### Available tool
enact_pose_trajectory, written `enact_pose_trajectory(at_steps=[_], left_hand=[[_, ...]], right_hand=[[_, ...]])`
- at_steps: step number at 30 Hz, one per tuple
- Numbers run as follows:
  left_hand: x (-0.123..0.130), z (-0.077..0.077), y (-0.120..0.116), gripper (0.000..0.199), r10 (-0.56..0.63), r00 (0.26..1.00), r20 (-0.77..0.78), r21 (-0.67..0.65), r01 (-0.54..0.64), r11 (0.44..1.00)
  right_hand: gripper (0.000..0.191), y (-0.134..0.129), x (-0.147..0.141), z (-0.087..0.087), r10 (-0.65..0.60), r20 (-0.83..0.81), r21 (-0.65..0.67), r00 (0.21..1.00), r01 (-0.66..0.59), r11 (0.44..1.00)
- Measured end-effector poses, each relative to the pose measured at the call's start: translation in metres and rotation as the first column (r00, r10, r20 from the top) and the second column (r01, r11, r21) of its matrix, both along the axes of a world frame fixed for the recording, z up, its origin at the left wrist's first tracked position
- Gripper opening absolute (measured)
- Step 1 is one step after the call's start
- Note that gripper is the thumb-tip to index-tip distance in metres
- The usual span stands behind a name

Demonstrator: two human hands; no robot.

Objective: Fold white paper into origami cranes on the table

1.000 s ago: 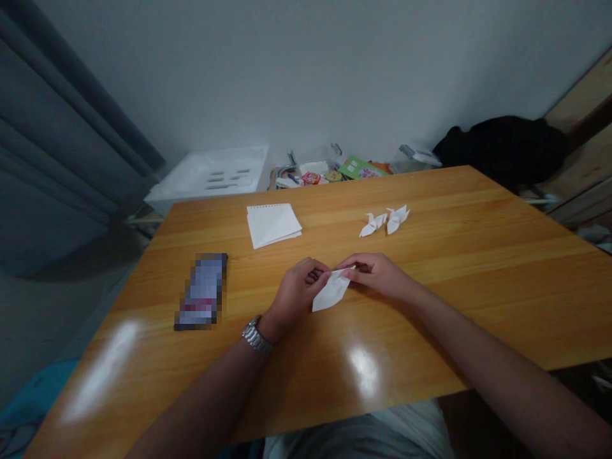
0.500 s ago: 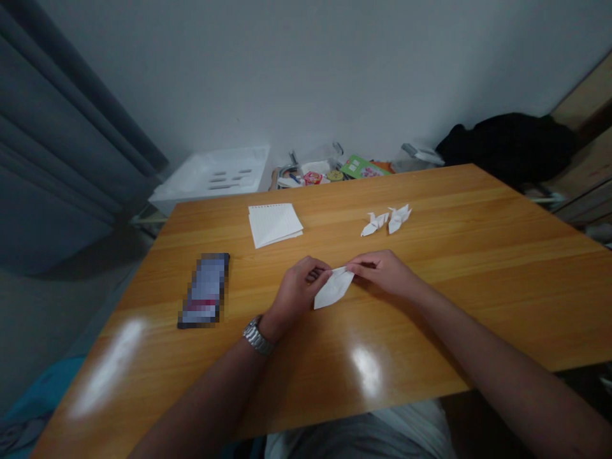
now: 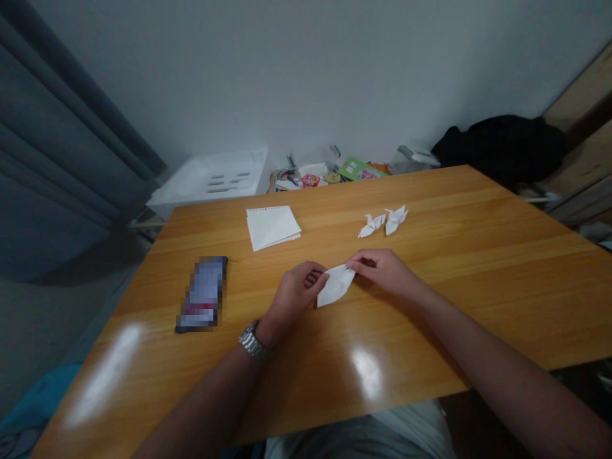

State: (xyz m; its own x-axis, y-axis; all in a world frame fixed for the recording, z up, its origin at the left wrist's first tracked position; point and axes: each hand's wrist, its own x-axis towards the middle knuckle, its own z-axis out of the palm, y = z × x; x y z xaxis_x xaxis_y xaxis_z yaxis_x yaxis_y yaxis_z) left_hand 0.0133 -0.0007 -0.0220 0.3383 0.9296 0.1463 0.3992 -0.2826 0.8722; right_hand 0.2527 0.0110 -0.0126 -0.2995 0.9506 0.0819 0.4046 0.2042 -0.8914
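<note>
A small piece of folded white paper [image 3: 336, 287] is held between my two hands, over the middle of the table. My left hand [image 3: 300, 287], with a metal watch [image 3: 255, 340] on its wrist, pinches the paper's left edge between thumb and fingers. At the upper right corner, the thumb and forefinger of my right hand [image 3: 380, 268] are closed on the same paper. Two white folded paper cranes, one [image 3: 372, 225] left of the other [image 3: 396, 220], stand beyond my right hand. A stack of white lined sheets [image 3: 273, 228] lies beyond my left hand.
A phone [image 3: 203, 293] with a blurred screen lies to the left on the wooden table [image 3: 454, 255]. Behind the table's far edge are a white plastic tray [image 3: 210, 172], a green booklet [image 3: 359, 169] and small clutter. Black fabric [image 3: 502, 150] is heaped at the back right.
The fingers of my left hand have shifted slightly at the paper's left edge, and more of its upper face shows. My right hand's pinch stays almost the same. The view has moved a little.
</note>
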Motion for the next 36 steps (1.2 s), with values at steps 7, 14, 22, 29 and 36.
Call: enact_pose_trajectory(at_steps=[7,14,22,29,36], left_hand=[[0.003,0.001,0.0,0.021,0.002,0.999,0.044,-0.053,0.0,0.999],[0.004,0.001,0.002,0.02,0.093,0.988,0.121,-0.098,-0.082,0.992],[0.004,-0.008,0.006,0.033,0.182,0.925,0.333,-0.256,-0.097,0.962],[0.009,-0.008,0.001,0.035,0.209,0.859,0.467,-0.323,-0.054,0.945],[0.011,-0.012,-0.001,0.035,0.151,0.909,0.388,-0.289,-0.036,0.957]], right_hand=[[0.03,-0.002,-0.002,-0.001,0.012,-0.07,-0.012,0.997,-0.013,1.0],[0.041,-0.002,-0.008,-0.007,-0.072,-0.226,-0.039,0.971,0.065,0.997],[0.039,-0.005,-0.014,-0.01,-0.021,-0.247,-0.115,0.969,-0.008,0.993],[0.037,-0.011,-0.026,-0.01,0.01,-0.332,-0.157,0.943,-0.066,0.985],[0.039,-0.012,-0.029,-0.012,-0.025,-0.316,-0.164,0.949,-0.029,0.986]])
